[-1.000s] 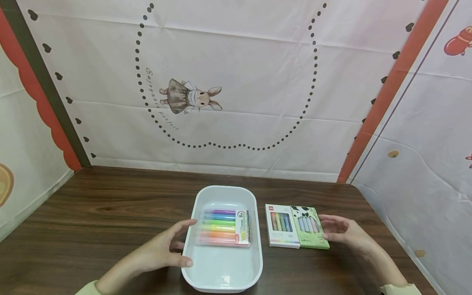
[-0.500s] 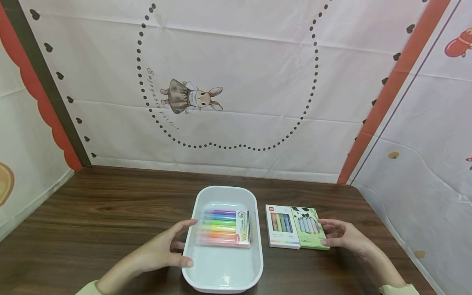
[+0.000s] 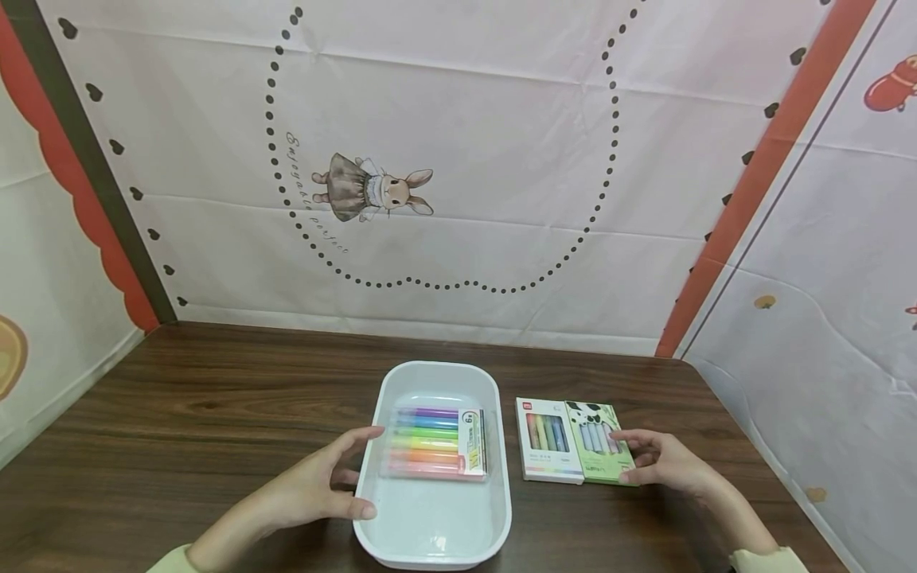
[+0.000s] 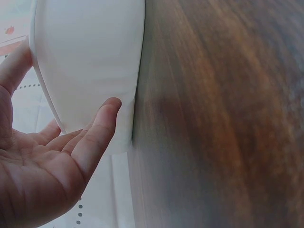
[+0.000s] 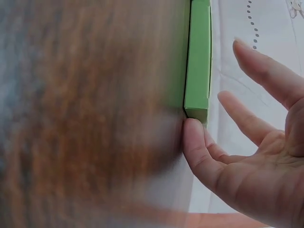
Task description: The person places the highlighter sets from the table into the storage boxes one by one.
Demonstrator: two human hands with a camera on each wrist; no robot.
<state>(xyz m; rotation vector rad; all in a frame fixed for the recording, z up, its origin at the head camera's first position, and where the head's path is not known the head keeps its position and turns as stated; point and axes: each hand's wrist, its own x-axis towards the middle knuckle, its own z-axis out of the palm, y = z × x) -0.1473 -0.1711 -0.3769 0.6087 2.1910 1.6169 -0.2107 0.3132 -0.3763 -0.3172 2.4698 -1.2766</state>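
A white rectangular tub (image 3: 437, 517) stands on the table, with a clear pack of rainbow-coloured markers (image 3: 430, 446) lying flat inside. My left hand (image 3: 311, 481) holds its left side: thumb and index finger hook over the rim, while the other fingers lie against the outer wall (image 4: 90, 61). Right of the tub lie a white box of coloured sticks (image 3: 548, 442) and a green panda-print box (image 3: 602, 446), edge to edge. My right hand (image 3: 662, 461) is at the green box's right edge, fingers spread. One fingertip (image 5: 194, 130) meets the box's green end (image 5: 197, 90).
The dark wood-grain table (image 3: 236, 398) runs back to a hanging white cloth (image 3: 458, 143) printed with a rabbit and dots. More printed cloth (image 3: 824, 318) hangs along the right side. A narrow strip of table separates the tub from the boxes.
My right hand has slid slightly left, so its index finger now reaches over the green box's face. The left hand, tub and boxes have stayed put.
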